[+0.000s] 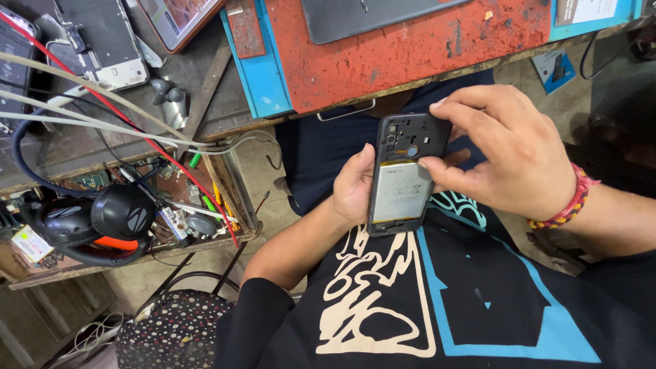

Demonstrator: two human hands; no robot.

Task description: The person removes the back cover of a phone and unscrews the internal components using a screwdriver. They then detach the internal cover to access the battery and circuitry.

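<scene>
The fingers (437, 164) of the right hand (509, 154) pinch the upper right edge of an opened phone (403, 174), thumb pressed on its face, while the left hand (354, 186) cups it from behind and the left side, its fingers closed around the body. The phone is held upright above the person's lap, just below the near edge of the table (410, 51). Its back cover is off: a dark frame with a camera opening near the top and a pale grey battery filling the lower half. A braided red and yellow wristband (570, 201) circles the right wrist. To the left, an open drawer (137, 205) holds black headphones (96, 222), small tools, circuit boards and loose parts, with red, white and blue cables (102, 109) trailing across it.
</scene>
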